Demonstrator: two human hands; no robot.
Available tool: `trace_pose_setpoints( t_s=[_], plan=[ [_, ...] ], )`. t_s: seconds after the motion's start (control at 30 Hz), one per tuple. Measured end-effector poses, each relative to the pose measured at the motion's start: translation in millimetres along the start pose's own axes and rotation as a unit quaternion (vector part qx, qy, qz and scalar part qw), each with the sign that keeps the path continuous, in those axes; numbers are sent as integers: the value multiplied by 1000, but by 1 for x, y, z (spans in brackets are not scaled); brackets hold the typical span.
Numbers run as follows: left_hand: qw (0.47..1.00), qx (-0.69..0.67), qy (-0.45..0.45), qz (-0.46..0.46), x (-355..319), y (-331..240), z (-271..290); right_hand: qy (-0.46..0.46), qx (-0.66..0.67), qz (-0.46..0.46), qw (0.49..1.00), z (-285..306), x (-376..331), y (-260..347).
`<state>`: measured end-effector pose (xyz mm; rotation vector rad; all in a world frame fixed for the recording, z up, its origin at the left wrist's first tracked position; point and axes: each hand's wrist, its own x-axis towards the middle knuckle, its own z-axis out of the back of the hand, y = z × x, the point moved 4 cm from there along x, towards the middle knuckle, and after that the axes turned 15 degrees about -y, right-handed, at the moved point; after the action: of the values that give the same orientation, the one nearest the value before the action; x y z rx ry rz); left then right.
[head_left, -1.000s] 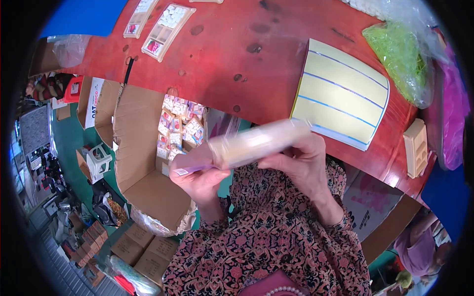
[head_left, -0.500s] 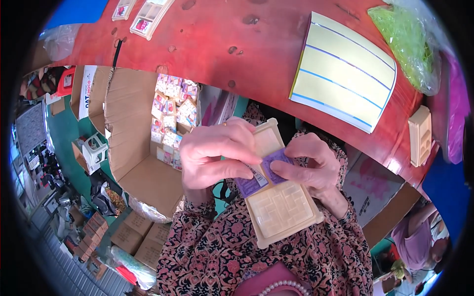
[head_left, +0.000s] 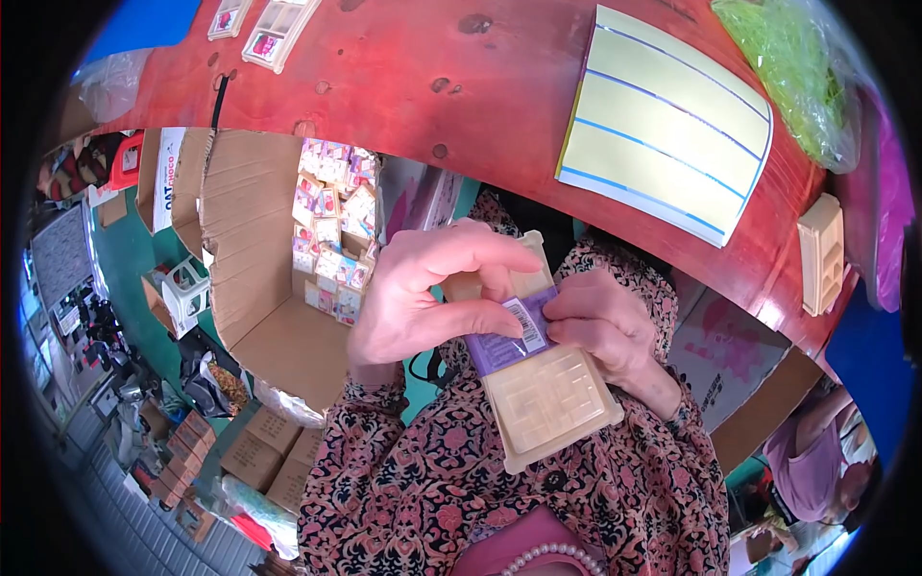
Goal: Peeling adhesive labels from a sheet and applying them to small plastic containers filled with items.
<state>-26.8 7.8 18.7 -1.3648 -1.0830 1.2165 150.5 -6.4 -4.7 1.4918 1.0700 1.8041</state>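
Observation:
A cream plastic tray (head_left: 554,400) with a moulded, clear-covered surface is tilted in front of my body. Around its middle runs a purple card sleeve (head_left: 495,351) with a white barcode patch (head_left: 526,324). My left hand (head_left: 423,298) is curled over the sleeve's left side, thumb pressed at the barcode patch. Its index finger arches above, apart from the thumb. My right hand (head_left: 605,322) is closed on the sleeve and tray at the right edge, thumb and index pinched near the barcode. Fingers beneath the tray are hidden.
An open cardboard box (head_left: 252,221) at left holds many small packages (head_left: 331,226). On the red table (head_left: 403,58) lie a pale yellow striped sheet (head_left: 667,125), cream trays (head_left: 277,34), another tray (head_left: 821,254) and a green plastic bag (head_left: 783,77). A person (head_left: 812,451) is at lower right.
The barcode side of the sleeve has moved right across the tray, over the other purple part. My left index finger has lifted, while the thumb stays on the sleeve.

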Motion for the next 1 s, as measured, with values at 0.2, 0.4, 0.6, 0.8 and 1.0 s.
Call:
trace_pose_setpoints(
  t_s=[0.2,0.4,0.6,0.8,1.0],
  plan=[
    [993,79,74,-42,8,0,-4,-14,-21,39,999,-1,-5,-5],
    [994,71,72,-35,15,-2,-9,-10,-45,77,996,1,-2,-7],
    [973,205,83,-72,19,-1,-15,-7,-70,76,995,4,-7,-13],
    [969,207,78,-113,12,1,-13,4,-54,81,995,-1,-17,-13],
    [965,197,78,-157,-8,15,-10,40,-12,36,998,-12,-22,-7]
  ],
)
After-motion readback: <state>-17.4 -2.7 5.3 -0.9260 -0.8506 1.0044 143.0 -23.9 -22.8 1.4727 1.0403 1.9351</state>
